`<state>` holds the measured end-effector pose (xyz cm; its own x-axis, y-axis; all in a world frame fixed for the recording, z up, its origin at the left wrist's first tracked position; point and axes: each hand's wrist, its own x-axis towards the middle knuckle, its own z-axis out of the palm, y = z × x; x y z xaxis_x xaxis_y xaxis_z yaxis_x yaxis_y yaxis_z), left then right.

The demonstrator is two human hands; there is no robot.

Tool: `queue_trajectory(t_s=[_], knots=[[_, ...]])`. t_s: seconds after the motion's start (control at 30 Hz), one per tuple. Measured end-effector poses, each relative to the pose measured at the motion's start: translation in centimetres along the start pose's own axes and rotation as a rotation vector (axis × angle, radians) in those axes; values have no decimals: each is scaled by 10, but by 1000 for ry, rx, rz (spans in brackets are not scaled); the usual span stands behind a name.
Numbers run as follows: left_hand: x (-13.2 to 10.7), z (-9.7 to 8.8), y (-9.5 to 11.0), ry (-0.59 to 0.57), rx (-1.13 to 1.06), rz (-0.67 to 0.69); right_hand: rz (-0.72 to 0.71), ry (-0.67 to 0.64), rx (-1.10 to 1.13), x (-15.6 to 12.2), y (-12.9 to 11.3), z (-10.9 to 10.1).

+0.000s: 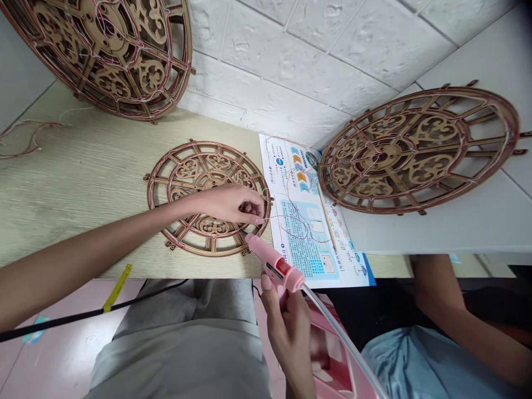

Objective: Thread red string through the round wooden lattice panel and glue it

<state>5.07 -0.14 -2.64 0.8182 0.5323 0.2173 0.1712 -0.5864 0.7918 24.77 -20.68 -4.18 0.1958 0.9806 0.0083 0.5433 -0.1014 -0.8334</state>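
A round brown openwork panel [213, 226] with scroll patterns lies flat on the table. Over its right half is my left hand [233, 205], palm down, thumb and fingertips pinched at the right rim. A thin red wire [308, 227] runs from those fingertips onto the printed sheet. My right hand [286, 321] grips a pink hot glue gun [270, 257] below the panel's lower right. The gun's nozzle points up and left at the panel's rim, close under my left fingers; contact cannot be made out. A long clear glue stick [344, 338] sticks out of its back.
Two more such panels lean upright: one large panel [112, 55] at back left, another panel [386, 155] at right. A printed sheet [307, 255] bears a thin stick [328, 219]. A black cable [62, 323] crosses lower left. Another person's arm [440, 288] is at right.
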Motion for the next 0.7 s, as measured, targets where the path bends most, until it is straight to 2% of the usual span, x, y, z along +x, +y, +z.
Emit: queue_trajectory(t_s=[0.13,0.27,0.7], knots=[[0,0,-1,0,-10,7,31,33,-28,0,-2,-1],[0,0,0,0,-10,14,37,3,-1,0,-2,-1],[1,-1,-1,-8,0,28,20,39,-4,1,-4,0]])
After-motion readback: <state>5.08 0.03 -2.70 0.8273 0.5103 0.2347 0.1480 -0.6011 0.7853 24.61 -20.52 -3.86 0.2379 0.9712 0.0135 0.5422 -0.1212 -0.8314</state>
